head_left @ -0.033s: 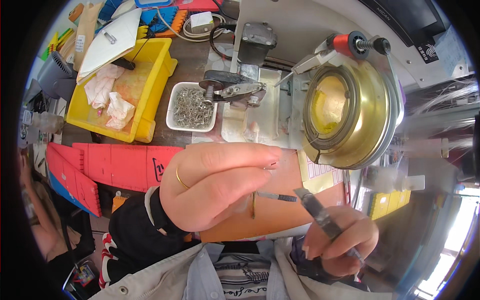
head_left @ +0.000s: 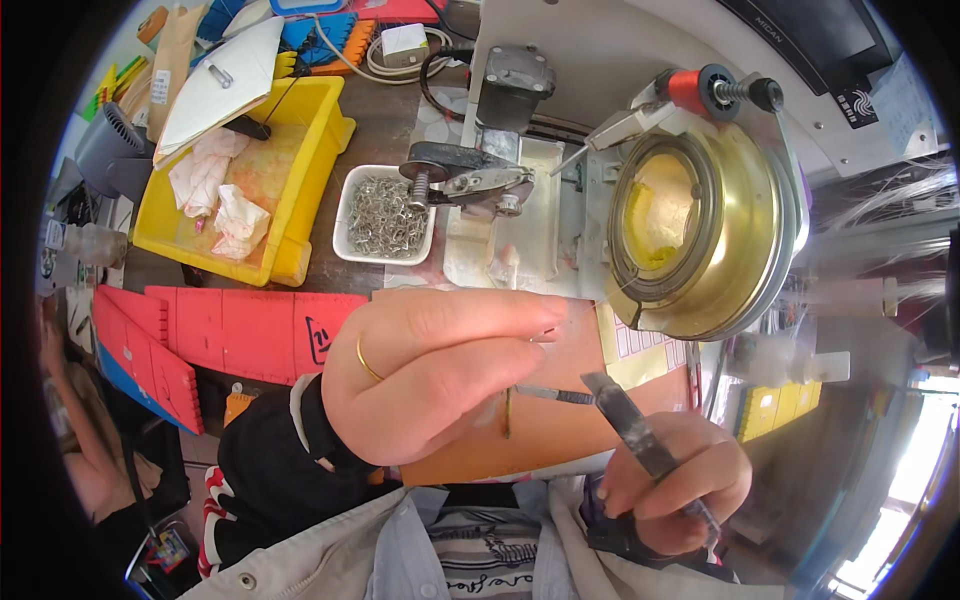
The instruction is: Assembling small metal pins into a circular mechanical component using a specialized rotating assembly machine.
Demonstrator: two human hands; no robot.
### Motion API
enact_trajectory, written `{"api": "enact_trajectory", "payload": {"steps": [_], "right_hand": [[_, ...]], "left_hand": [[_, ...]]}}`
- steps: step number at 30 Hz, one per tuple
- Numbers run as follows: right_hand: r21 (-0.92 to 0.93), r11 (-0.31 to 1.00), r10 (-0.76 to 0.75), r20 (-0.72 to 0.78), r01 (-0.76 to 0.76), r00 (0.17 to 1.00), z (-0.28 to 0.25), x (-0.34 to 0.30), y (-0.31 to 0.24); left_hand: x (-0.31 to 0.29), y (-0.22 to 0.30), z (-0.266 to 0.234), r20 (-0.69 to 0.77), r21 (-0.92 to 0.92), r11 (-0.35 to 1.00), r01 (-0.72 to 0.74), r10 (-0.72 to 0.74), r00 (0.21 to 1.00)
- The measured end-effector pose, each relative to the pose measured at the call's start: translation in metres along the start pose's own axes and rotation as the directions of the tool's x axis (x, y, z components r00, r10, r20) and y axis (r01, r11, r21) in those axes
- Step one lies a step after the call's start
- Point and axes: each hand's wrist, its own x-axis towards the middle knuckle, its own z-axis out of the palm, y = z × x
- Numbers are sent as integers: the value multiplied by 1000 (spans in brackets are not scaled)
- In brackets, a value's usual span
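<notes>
My left hand (head_left: 430,365), with a gold ring, is closed in a pinch over the orange-brown work board (head_left: 560,440). A tiny shiny metal piece (head_left: 545,333) shows between its thumb and fingertips; its shape is too small to make out. At the lower right, my right hand (head_left: 695,480) is closed around a flat grey metal tool (head_left: 635,425) with a slanted end. The tool points up and left, its end apart from the left fingertips. Between the hands, a grey ridged strip (head_left: 555,395) lies on the board beside a thin yellowish stick (head_left: 507,415).
A white tray (head_left: 341,215) of small metal parts sits beyond my left hand. Behind it is a yellow bin (head_left: 300,170) with crumpled cloths. A brass-coloured drum (head_left: 740,240) and a red spool (head_left: 688,90) stand at right. Red foam strips (head_left: 240,325) lie left, near another person's arm (head_left: 85,440).
My right hand and the flat tool have shifted slightly left and up. My left hand has moved a touch to the right, still pinching the tiny metal piece.
</notes>
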Motion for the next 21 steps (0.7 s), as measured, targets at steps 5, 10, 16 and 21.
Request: {"api": "enact_trajectory", "payload": {"steps": [5,10,16,21], "right_hand": [[-203,979,20,-84,-36,996,19,12,3],[-284,957,32,-81,-54,996,19,15,3],[-312,947,58,-78,-80,995,24,18,3],[-342,934,86,-72,-105,994,26,17,3]], "left_hand": [[0,-1,-5,-6,-32,999,-25,25,1000],[2,-2,0,-25,-13,1000,-25,24,999],[-1,-3,-1,-30,-12,1000,-28,28,999],[-1,-3,1,-52,-7,999,-39,39,998]]}}
